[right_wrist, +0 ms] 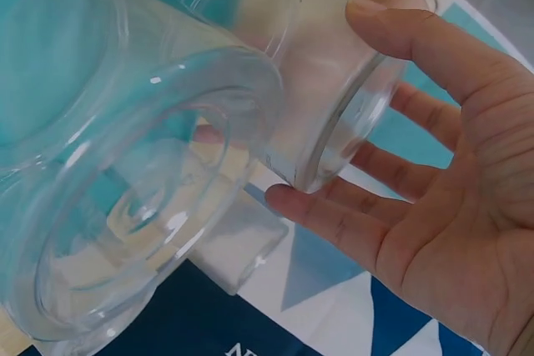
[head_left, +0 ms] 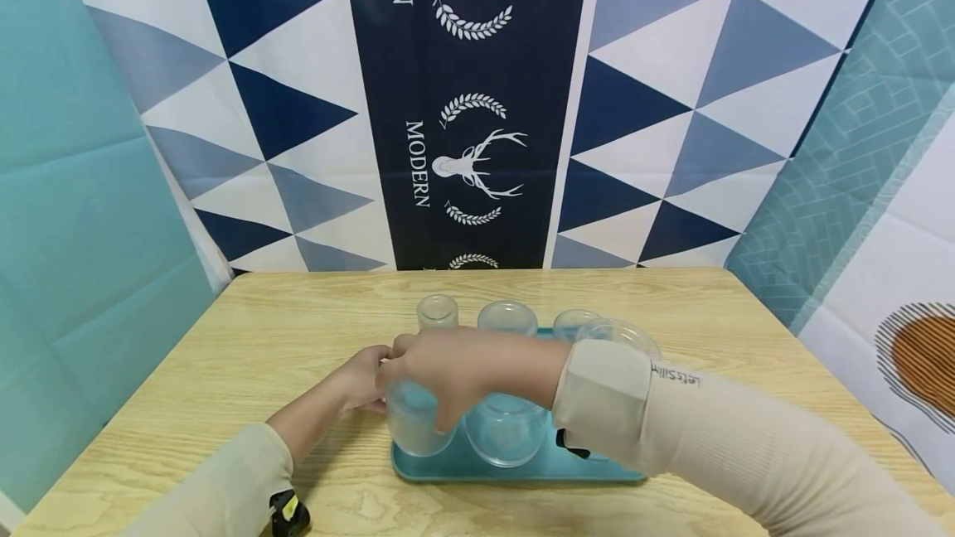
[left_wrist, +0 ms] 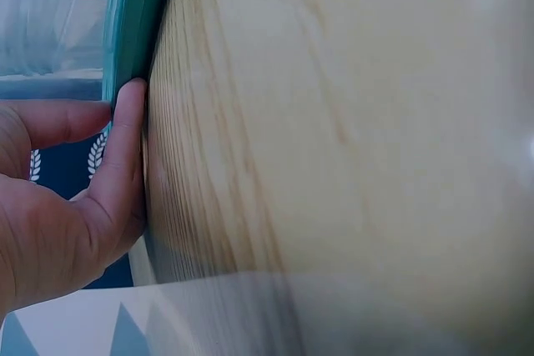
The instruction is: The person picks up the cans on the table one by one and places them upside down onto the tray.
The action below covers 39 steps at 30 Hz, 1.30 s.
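Note:
A teal tray [head_left: 515,472] on the wooden table carries several clear containers. At its left edge my left hand [head_left: 361,375] pinches the rim, the thumb above and a finger along the outer side in the left wrist view. My right hand [head_left: 448,363] reaches across from the right, blurred, over the front left corner. It holds a clear jar [right_wrist: 309,64] between thumb and spread fingers. Beside that jar stands a wider round clear jar [head_left: 507,433]. My right forearm hides part of the tray and the containers behind.
Along the back are a narrow clear jar [head_left: 437,312], a wider clear jar [head_left: 507,317], a small clear container [head_left: 574,321] and a wide-rimmed one [head_left: 622,334]. Patterned cloth [head_left: 470,106] hangs behind the wooden table [head_left: 298,313].

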Each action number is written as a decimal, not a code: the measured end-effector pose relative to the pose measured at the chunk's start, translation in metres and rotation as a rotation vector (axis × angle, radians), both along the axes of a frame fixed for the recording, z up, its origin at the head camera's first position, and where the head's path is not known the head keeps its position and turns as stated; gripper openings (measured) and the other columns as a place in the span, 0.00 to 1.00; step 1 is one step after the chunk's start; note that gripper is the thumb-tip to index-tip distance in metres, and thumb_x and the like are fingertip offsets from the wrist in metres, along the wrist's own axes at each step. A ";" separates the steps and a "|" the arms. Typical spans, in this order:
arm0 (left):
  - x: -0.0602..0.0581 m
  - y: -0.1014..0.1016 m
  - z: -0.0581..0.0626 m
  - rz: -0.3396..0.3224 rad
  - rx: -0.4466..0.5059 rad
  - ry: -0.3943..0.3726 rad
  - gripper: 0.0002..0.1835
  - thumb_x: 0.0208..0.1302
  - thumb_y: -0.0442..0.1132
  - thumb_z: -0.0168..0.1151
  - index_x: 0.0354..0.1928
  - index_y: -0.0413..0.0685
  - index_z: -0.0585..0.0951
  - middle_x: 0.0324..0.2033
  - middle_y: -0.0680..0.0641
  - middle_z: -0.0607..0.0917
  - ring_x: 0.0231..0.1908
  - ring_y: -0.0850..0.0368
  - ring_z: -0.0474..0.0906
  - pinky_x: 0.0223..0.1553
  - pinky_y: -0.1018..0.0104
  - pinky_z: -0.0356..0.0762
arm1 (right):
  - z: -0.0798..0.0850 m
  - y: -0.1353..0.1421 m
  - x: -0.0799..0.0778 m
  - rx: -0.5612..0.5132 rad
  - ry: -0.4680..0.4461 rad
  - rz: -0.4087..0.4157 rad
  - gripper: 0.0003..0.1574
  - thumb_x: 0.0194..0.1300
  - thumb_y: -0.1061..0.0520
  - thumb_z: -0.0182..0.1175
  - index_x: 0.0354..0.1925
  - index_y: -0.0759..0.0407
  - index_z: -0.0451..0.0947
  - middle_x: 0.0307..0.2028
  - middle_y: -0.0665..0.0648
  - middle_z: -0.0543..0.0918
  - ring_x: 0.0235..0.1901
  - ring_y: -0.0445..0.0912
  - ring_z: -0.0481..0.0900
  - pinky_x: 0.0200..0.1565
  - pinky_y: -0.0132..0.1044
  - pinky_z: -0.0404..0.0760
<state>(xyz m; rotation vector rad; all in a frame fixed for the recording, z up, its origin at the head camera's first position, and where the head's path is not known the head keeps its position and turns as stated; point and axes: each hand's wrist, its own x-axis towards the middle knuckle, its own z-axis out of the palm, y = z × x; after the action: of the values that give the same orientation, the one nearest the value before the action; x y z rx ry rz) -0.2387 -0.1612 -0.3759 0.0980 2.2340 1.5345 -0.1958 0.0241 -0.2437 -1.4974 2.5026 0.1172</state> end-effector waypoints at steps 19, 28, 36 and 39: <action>-0.001 0.001 -0.003 0.017 0.034 -0.009 0.31 0.58 0.17 0.55 0.65 0.29 0.64 0.32 0.43 0.77 0.35 0.50 0.78 0.34 0.54 0.85 | -0.016 -0.010 -0.001 0.123 0.047 -0.016 0.46 0.46 0.57 0.78 0.63 0.40 0.72 0.57 0.49 0.72 0.47 0.43 0.74 0.33 0.32 0.79; -0.001 0.000 -0.002 0.018 0.055 -0.022 0.33 0.59 0.20 0.60 0.66 0.29 0.62 0.28 0.47 0.72 0.23 0.57 0.74 0.33 0.56 0.86 | -0.020 -0.012 0.003 0.172 0.069 -0.040 0.49 0.44 0.61 0.79 0.63 0.37 0.73 0.60 0.51 0.71 0.48 0.45 0.74 0.27 0.31 0.78; -0.001 0.001 -0.002 0.026 0.039 -0.012 0.33 0.59 0.21 0.61 0.66 0.29 0.62 0.28 0.47 0.71 0.23 0.56 0.74 0.31 0.55 0.85 | -0.023 -0.014 0.003 0.182 0.110 -0.034 0.50 0.46 0.60 0.78 0.65 0.36 0.71 0.62 0.51 0.70 0.50 0.45 0.72 0.29 0.31 0.78; -0.001 0.002 -0.002 0.041 0.035 -0.011 0.31 0.59 0.21 0.61 0.65 0.29 0.64 0.28 0.46 0.72 0.23 0.56 0.74 0.31 0.56 0.85 | -0.023 -0.013 0.003 0.179 0.105 -0.031 0.50 0.46 0.60 0.78 0.65 0.36 0.71 0.65 0.52 0.68 0.54 0.47 0.72 0.30 0.31 0.79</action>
<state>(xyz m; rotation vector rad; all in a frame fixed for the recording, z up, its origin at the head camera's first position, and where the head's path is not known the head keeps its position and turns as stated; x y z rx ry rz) -0.2397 -0.1594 -0.3782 0.0550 2.2141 1.5917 -0.1932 0.0115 -0.2663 -1.4148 2.5167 0.4137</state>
